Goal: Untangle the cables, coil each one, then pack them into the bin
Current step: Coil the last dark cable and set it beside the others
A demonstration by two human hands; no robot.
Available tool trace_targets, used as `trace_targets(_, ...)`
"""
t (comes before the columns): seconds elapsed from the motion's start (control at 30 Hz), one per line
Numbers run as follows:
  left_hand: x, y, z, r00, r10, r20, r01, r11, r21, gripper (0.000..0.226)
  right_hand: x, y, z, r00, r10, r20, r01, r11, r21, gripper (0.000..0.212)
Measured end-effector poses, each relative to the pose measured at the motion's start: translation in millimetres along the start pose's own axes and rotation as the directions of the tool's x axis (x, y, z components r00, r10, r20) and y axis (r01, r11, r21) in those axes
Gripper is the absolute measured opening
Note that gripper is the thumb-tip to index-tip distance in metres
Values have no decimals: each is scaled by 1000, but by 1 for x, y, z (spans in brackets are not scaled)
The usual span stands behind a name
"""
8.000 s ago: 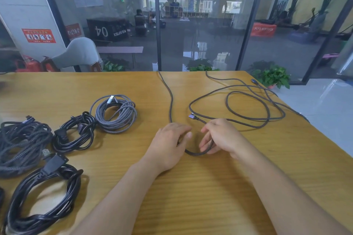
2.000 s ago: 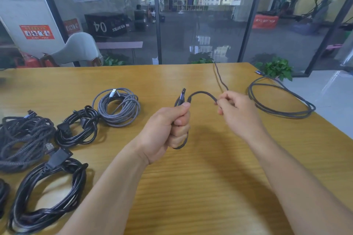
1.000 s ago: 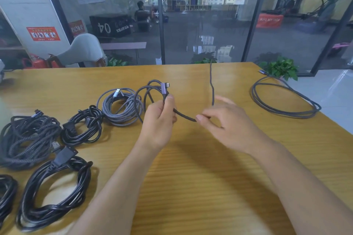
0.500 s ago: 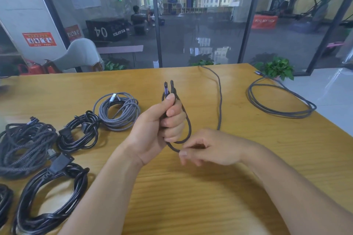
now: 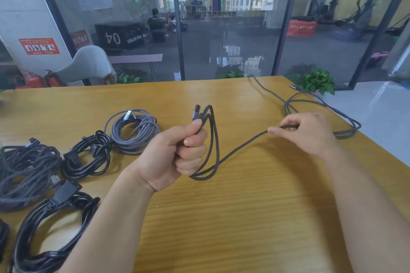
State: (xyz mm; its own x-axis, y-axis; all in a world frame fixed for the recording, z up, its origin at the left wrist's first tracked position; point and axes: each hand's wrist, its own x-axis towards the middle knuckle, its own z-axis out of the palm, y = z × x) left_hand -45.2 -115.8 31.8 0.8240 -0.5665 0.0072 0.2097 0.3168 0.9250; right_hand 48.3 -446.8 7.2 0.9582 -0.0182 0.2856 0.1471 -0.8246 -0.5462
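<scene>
My left hand (image 5: 177,152) grips a small coil of thin dark braided cable (image 5: 213,139) above the table's middle, with the purple plug (image 5: 196,112) sticking up past my thumb. My right hand (image 5: 308,132) pinches the same cable further along, to the right. From there the cable runs on to loose loops (image 5: 321,106) lying at the table's far right. Coiled cables lie at the left: a grey braided coil (image 5: 135,131), a black coil (image 5: 88,157), a dark braided bundle (image 5: 24,170) and a thick black power cable (image 5: 55,228). No bin is in view.
The wooden table (image 5: 221,217) ends in a right edge close to the loose loops. A potted plant (image 5: 315,81) stands beyond the far right corner. A glass wall and a grey chair (image 5: 88,66) are behind the table.
My right hand has moved from just below the coil out to the right, drawing the cable taut. The coil in my left hand has gained a loop.
</scene>
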Motion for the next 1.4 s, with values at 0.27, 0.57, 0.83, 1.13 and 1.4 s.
trace_targets(0.27, 15, -22, 17, 979, 32, -200, 35, 946, 322, 44, -28, -85, 36, 987, -2, -159, 82, 860, 504, 22)
trace_targets(0.57, 23, -28, 20, 914, 155, -376, 7, 919, 395, 43, -51, -114, 46, 984, -164, 67, 48, 609, 792, 22)
trace_targets(0.83, 26, -34, 23, 853, 259, -454, -59, 911, 408, 52, -60, -122, 59, 954, -292, 72, 118, 583, 804, 19)
trace_targets(1.13, 25, -29, 21, 815, 324, -480, -106, 898, 427, 46, -53, -109, 51, 905, -393, 165, 171, 688, 705, 27)
trace_targets(1.4, 22, -25, 20, 759, 352, -548, -137, 909, 394, 49, -54, -98, 45, 787, -552, 275, 466, 825, 321, 23)
